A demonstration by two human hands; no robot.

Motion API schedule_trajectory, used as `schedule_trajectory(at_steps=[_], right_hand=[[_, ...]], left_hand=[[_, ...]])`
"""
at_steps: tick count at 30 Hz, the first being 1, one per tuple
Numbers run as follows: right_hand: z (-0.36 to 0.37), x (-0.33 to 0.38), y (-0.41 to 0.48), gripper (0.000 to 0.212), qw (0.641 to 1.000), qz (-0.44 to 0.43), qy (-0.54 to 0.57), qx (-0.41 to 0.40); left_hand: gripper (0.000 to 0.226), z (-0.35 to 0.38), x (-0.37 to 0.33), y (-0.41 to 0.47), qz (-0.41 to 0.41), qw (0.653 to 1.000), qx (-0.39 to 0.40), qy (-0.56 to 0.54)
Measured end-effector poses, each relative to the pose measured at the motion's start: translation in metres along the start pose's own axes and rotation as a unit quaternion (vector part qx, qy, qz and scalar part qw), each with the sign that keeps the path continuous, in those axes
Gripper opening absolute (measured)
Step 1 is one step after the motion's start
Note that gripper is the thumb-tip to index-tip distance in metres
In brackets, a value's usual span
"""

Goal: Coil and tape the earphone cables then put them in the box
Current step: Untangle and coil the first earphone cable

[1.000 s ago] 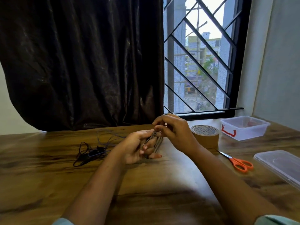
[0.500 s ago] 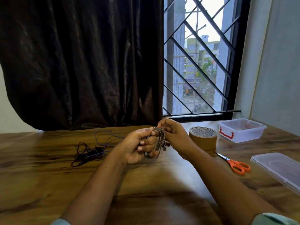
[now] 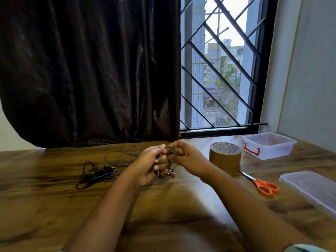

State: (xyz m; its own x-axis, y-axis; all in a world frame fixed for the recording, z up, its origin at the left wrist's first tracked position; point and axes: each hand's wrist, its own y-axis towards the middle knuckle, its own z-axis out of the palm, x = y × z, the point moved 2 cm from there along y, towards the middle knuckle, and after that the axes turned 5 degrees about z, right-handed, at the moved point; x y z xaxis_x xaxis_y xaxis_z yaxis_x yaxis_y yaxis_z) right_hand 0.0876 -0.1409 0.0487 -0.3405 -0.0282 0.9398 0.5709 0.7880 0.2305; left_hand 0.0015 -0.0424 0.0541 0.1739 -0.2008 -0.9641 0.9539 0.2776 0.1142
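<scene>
At the centre of the surface: the left hand (image 3: 151, 164) and the right hand (image 3: 187, 157) met just above the wood, both on one coiled earphone cable (image 3: 170, 166).
Left hand: its fingers were curled round the coil's left side, thumb on top, gripping the loops.
Right hand: its fingertips were bent in and pinched the top of the coil; motion blur hid the exact finger placement.
Coiled earphone cable: it hung as a narrow upright loop between the two hands, with its lower end and what looked like earbuds near the surface (image 3: 163, 206).
Loose cables: at nine o'clock from the hands a black cable (image 3: 91, 175) lay tangled on the wood, with a bluish cable (image 3: 116, 157) crossing it and trailing toward the hands.
Tape roll (image 3: 225, 155): brown, lying flat at three o'clock, just beside the right wrist.
Box (image 3: 272, 151): clear plastic with a red latch, uncovered, at two o'clock beyond the tape.
Scissors (image 3: 261, 184): orange-handled, at four o'clock, blades closed and aimed at the tape.
Lid (image 3: 312, 190): clear, lying flat at four o'clock, farther out by the right edge.
Backdrop: at twelve o'clock a dark curtain (image 3: 91, 70) hung behind the surface, with a barred window (image 3: 218, 70) at one o'clock.
</scene>
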Motion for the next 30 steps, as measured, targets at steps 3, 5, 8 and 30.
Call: schedule_trajectory(at_steps=[3, 5, 8, 30], right_hand=[[0.002, -0.003, -0.001, 0.018, 0.996, 0.0, -0.089, -0.018], [0.002, -0.001, -0.002, 0.016, 0.99, 0.001, -0.136, -0.032], [0.003, -0.001, -0.001, 0.027, 0.988, 0.018, -0.15, -0.014], [0.01, 0.005, -0.006, 0.041, 0.988, 0.123, 0.093, -0.011]], left_hand=[[0.033, 0.0, 0.002, 0.0, -0.013, 0.999, 0.009, 0.043], [0.034, 0.002, 0.003, 0.0, -0.015, 0.997, 0.014, 0.069], [0.034, 0.002, 0.004, 0.0, -0.018, 0.995, 0.019, 0.092], [0.032, -0.01, 0.008, 0.007, 0.078, 0.974, -0.051, 0.206]])
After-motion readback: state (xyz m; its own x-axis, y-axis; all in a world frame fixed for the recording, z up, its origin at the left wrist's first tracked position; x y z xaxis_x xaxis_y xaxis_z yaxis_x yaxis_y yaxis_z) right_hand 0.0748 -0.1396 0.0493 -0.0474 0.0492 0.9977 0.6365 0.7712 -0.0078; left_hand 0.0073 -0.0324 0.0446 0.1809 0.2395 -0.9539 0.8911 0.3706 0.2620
